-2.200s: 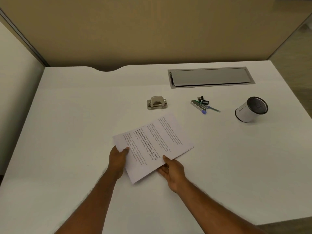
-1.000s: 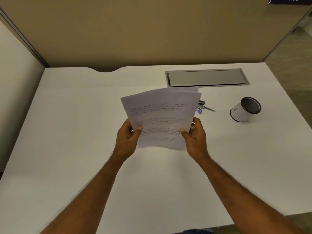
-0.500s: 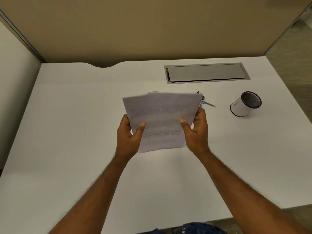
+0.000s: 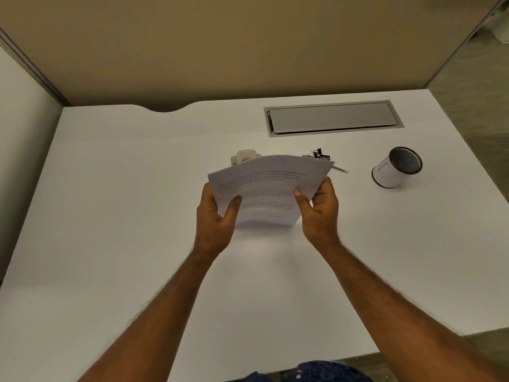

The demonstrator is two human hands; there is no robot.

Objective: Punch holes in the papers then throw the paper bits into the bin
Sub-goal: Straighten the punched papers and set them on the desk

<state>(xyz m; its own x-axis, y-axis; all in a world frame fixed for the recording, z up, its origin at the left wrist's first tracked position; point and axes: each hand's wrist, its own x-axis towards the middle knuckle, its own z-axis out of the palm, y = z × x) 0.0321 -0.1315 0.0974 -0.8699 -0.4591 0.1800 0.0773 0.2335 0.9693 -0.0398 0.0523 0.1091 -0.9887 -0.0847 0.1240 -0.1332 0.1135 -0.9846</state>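
One white desk (image 4: pixel 110 216) bears everything. The papers (image 4: pixel 270 183) hover mid-desk, pinched at their sides by the left hand (image 4: pixel 217 219) and right hand (image 4: pixel 319 213). The bin (image 4: pixel 394 169) sits at two o'clock and the punch (image 4: pixel 245 157) at twelve, behind the sheets. Punching and binning both look not yet begun.

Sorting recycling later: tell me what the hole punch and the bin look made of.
Hole punch: seemingly metal, pale satin sheen, mostly hidden behind the papers. Bin: smooth white wall, perhaps plastic or coated metal; its dark end shows a fine mesh-like texture.
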